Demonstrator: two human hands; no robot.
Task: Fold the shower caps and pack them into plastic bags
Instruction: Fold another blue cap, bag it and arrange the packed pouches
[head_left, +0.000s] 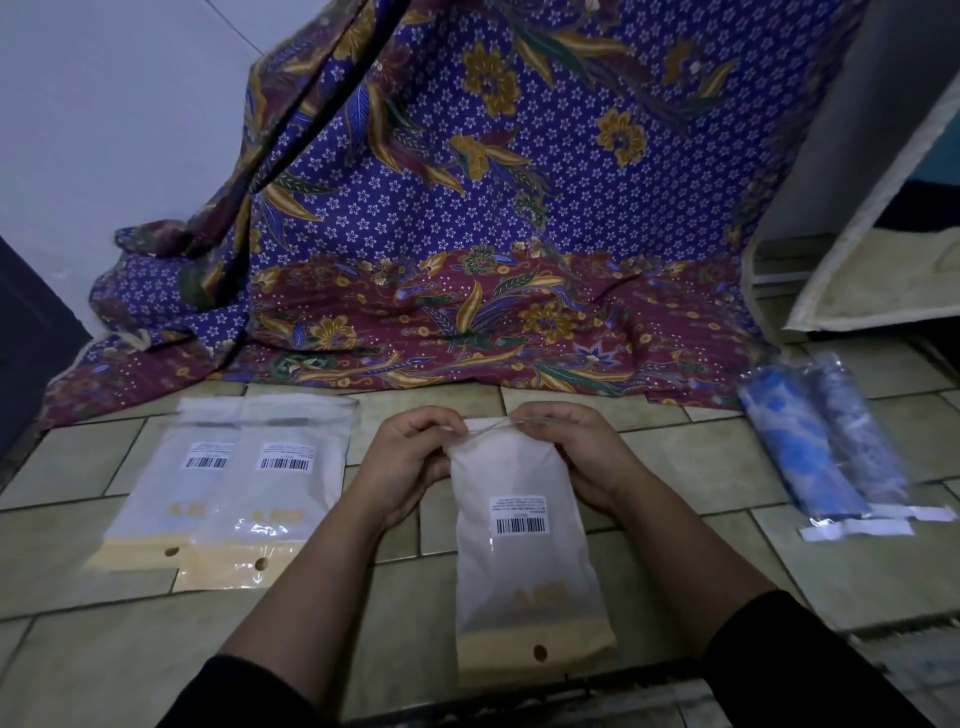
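White barcoded bag centre; two flat bags left.

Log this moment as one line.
left hand, right hand: pinch bag mouth | two labelled bags: floor left | two blue packs: floor right

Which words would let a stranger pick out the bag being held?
Start at the purple floral cloth draped onto the tiled floor. Before it, at centre, is a white barcoded bag. Unlike the two flat bags left of it, the left hand and right hand pinch its top.
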